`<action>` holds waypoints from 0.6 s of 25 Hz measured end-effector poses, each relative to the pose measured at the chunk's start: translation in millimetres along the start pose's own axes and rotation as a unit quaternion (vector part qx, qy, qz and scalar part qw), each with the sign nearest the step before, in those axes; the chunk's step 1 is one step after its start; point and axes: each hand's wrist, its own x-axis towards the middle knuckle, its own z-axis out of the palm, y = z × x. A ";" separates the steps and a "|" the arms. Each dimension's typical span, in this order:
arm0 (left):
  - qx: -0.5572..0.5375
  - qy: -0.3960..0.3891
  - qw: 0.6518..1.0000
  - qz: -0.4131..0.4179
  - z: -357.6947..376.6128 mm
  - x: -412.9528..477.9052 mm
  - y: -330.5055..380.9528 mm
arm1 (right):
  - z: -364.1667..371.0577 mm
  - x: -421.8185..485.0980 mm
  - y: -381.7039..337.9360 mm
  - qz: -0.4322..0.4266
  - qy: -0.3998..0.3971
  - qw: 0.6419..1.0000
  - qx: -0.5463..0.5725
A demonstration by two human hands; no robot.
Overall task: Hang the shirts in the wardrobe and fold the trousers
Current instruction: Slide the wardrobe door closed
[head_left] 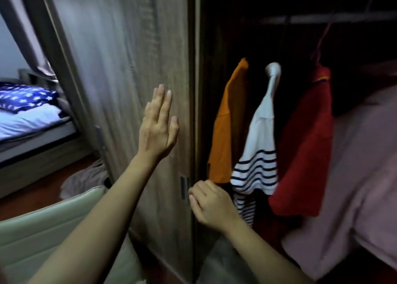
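Three shirts hang from the rail [322, 19] inside the dark wardrobe: an orange shirt [225, 131], a white shirt with navy stripes [257, 154] and a red shirt [305, 146]. My left hand [158, 124] is flat with its fingers apart, against the wooden sliding door [129, 68]. My right hand [208, 204] is curled at the door's right edge, by the small recessed metal handle [183, 187], just below the orange shirt's hem. Whether its fingers grip the door edge is not clear.
A large pink cloth [354, 187] fills the wardrobe's right side. A pale green chair back [43, 236] is at the lower left. Further left are a bed [32, 122] with a blue star-patterned pillow [23, 96] and a crumpled grey cloth [86, 180] on the floor.
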 end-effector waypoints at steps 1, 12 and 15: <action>0.007 -0.020 1.000 -0.004 6.7 -5.7 -12.7 | 20.1 1.0 -4.9 -0.017 -0.052 0.998 -0.010; 0.000 0.024 0.993 0.117 112.3 -41.7 -64.9 | 129.1 32.4 -5.1 0.025 -0.371 0.890 -0.264; -0.024 0.063 0.990 0.123 123.7 -42.5 -66.4 | 144.4 42.6 -8.3 -0.044 -0.412 0.849 -0.327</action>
